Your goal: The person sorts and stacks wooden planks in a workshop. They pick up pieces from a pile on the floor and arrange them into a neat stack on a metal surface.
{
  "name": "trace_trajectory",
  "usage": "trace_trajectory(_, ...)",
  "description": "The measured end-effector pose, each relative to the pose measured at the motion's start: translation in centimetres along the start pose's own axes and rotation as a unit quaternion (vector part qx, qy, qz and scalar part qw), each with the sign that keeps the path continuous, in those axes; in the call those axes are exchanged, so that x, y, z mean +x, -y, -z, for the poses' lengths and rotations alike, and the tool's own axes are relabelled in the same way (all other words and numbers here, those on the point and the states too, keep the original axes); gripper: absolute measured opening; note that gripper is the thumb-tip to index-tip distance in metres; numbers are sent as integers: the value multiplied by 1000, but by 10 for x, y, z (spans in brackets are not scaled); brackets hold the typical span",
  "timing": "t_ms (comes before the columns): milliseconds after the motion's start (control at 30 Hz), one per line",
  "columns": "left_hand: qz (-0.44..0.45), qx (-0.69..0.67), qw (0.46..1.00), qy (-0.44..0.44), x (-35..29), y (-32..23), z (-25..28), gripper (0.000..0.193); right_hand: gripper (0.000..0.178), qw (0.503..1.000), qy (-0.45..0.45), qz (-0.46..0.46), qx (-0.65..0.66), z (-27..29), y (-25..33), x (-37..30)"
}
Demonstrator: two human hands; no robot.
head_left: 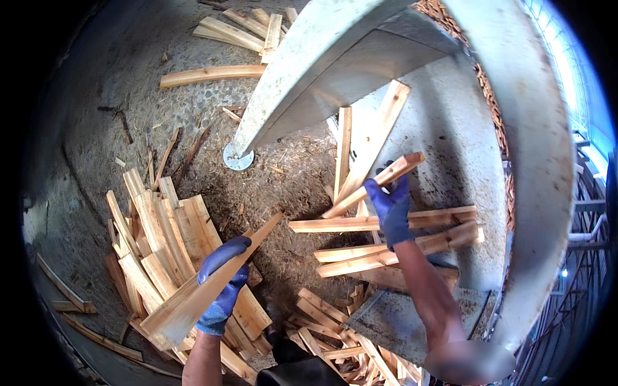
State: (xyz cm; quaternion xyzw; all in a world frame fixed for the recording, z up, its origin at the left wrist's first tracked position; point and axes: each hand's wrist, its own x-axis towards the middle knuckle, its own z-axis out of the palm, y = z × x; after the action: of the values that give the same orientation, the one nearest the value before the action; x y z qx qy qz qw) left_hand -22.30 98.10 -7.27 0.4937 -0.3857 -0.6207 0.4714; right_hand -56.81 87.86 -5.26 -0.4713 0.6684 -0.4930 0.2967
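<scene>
My left hand [226, 283], in a blue-purple work glove, is closed round a pale wooden board [193, 299] that slants up to the right above a stack of boards [164, 225]. My right hand [391, 209], gloved alike, has its fingers closed round a short wooden slat [376, 186], which tilts up toward the right. Beneath and around that hand lie more slats [335, 224], by the metal wall on the right. Two upright pieces lean on this wall, one a wide board [381, 138]. The right palm is hidden.
A large grey metal frame [322, 71] arches overhead, its foot [238, 157] on the dirt floor. Boards [241, 35] lie at the far side. Offcuts [341, 347] heap up by my feet, next to a metal plate [412, 321]. Bark and splinters litter the ground.
</scene>
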Motion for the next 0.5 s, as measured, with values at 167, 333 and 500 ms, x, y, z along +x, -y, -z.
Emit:
trace_trajectory(167,-10,-60,998,-23,-6,-19,1,40,59,990,135,39,18,-31,106,-64)
trace_trajectory(333,138,-91,983,81,-19,-69,3,40,63,978,183,27,95,-53,119,-120)
trace_trajectory(500,42,228,963,139,-34,-57,-16,48,70,958,276,61,50,-101,120,-156)
